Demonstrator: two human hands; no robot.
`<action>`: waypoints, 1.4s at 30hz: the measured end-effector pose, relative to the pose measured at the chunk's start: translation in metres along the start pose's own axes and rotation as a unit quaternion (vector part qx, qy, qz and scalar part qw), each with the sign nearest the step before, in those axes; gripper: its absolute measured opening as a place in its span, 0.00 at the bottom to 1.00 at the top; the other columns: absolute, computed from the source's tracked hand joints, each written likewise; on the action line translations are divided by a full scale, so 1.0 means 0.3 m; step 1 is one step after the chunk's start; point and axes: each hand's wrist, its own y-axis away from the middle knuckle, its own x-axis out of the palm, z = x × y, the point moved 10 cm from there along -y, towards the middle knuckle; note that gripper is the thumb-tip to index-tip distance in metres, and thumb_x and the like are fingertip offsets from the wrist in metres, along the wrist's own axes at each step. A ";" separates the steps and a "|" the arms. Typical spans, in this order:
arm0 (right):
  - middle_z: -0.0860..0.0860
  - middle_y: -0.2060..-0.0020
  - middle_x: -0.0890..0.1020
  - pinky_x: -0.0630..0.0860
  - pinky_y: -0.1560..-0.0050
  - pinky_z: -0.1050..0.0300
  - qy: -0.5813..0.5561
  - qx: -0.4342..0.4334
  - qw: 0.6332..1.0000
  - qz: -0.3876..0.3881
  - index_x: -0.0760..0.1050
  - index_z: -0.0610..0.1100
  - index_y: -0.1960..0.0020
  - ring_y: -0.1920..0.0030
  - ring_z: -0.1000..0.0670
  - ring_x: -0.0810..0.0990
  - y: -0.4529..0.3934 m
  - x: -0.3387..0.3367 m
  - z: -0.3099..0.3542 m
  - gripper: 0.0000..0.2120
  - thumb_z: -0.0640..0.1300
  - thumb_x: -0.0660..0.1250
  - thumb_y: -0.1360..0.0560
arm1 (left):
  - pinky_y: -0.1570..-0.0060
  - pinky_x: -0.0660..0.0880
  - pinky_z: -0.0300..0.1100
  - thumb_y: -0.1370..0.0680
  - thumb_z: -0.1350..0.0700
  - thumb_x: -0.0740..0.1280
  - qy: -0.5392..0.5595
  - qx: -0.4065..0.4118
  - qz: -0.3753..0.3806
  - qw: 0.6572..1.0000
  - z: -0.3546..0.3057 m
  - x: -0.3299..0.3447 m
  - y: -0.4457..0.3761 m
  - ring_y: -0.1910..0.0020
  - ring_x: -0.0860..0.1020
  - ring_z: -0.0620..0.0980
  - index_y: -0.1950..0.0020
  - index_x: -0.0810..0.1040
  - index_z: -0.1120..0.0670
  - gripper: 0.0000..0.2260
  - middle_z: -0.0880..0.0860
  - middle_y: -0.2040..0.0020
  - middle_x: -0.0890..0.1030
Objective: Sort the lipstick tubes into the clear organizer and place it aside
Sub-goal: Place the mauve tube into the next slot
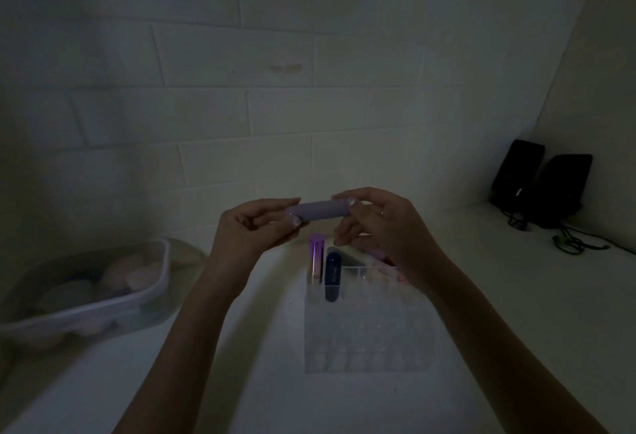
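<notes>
A pale lilac lipstick tube [318, 211] lies level in the air above the clear organizer [368, 334]. My left hand [254, 227] pinches its left end and my right hand [382, 227] pinches its right end. In the organizer's far left slots stand a shiny purple tube [316, 258] and a dark blue tube [332, 275]. Something pinkish [387, 266] shows under my right palm; I cannot tell what it is. The scene is dim.
A clear plastic tub [103, 299] with several rounded items sits at the left on the white counter [516, 296]. Two black speakers [543, 182] with cables stand at the back right by the tiled wall.
</notes>
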 end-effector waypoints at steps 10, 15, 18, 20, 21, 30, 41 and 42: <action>0.47 0.60 0.81 0.78 0.61 0.69 -0.008 -0.049 0.999 -0.002 0.76 0.48 0.47 0.63 0.58 0.82 -0.005 -0.018 0.022 0.12 0.35 0.59 0.22 | 0.60 0.79 0.34 0.35 0.72 0.70 0.001 -0.007 0.058 0.998 0.002 0.057 0.008 0.61 0.84 0.44 0.62 0.86 0.48 0.18 0.47 0.63 0.86; 0.50 0.55 0.81 0.80 0.55 0.63 -0.049 -0.028 0.998 0.001 0.76 0.47 0.45 0.57 0.52 0.84 -0.012 -0.016 0.004 0.11 0.36 0.59 0.22 | 0.59 0.79 0.34 0.36 0.72 0.69 -0.007 -0.004 0.066 0.998 0.008 0.060 0.008 0.60 0.84 0.44 0.62 0.86 0.50 0.17 0.48 0.62 0.86; 0.51 0.59 0.82 0.79 0.57 0.65 -0.005 -0.053 0.998 -0.031 0.74 0.44 0.43 0.56 0.53 0.84 -0.010 -0.081 0.041 0.11 0.35 0.60 0.23 | 0.55 0.79 0.36 0.37 0.67 0.72 -0.019 0.003 0.067 0.998 0.004 0.050 0.008 0.55 0.84 0.47 0.56 0.86 0.51 0.14 0.50 0.58 0.87; 0.47 0.61 0.83 0.79 0.59 0.65 0.032 -0.055 0.997 -0.032 0.73 0.38 0.45 0.59 0.53 0.84 -0.010 -0.125 0.058 0.08 0.33 0.62 0.24 | 0.54 0.79 0.36 0.34 0.70 0.71 -0.030 -0.001 0.050 0.998 0.018 0.025 0.002 0.53 0.84 0.47 0.53 0.84 0.51 0.17 0.50 0.57 0.87; 0.45 0.63 0.83 0.80 0.60 0.64 0.067 -0.050 0.996 -0.027 0.73 0.38 0.49 0.61 0.52 0.83 -0.010 -0.141 0.059 0.06 0.33 0.64 0.26 | 0.54 0.79 0.35 0.33 0.72 0.70 -0.036 -0.003 0.043 0.998 0.022 0.015 0.000 0.52 0.84 0.47 0.52 0.83 0.52 0.17 0.49 0.56 0.87; 0.43 0.64 0.85 0.81 0.59 0.52 0.300 -0.065 0.947 0.092 0.74 0.46 0.55 0.62 0.45 0.83 0.003 -0.039 -0.016 0.06 0.39 0.69 0.28 | 0.59 0.80 0.36 0.30 0.73 0.68 -0.065 -0.026 0.050 0.996 0.053 0.035 0.006 0.60 0.84 0.44 0.54 0.82 0.56 0.14 0.49 0.62 0.86; 0.51 0.61 0.82 0.74 0.59 0.64 0.331 0.027 0.923 0.195 0.71 0.54 0.58 0.64 0.58 0.77 0.016 0.000 -0.136 0.11 0.39 0.70 0.29 | 0.61 0.80 0.36 0.30 0.73 0.68 -0.067 -0.041 0.057 0.995 0.073 0.036 0.008 0.62 0.84 0.43 0.56 0.83 0.54 0.15 0.49 0.62 0.87; 0.51 0.61 0.82 0.74 0.59 0.64 0.330 0.028 0.923 0.198 0.71 0.54 0.58 0.64 0.58 0.77 0.017 0.001 -0.137 0.11 0.39 0.70 0.29 | 0.61 0.80 0.36 0.30 0.73 0.68 -0.068 -0.040 0.057 0.995 0.071 0.036 0.009 0.62 0.84 0.43 0.56 0.83 0.54 0.14 0.48 0.62 0.86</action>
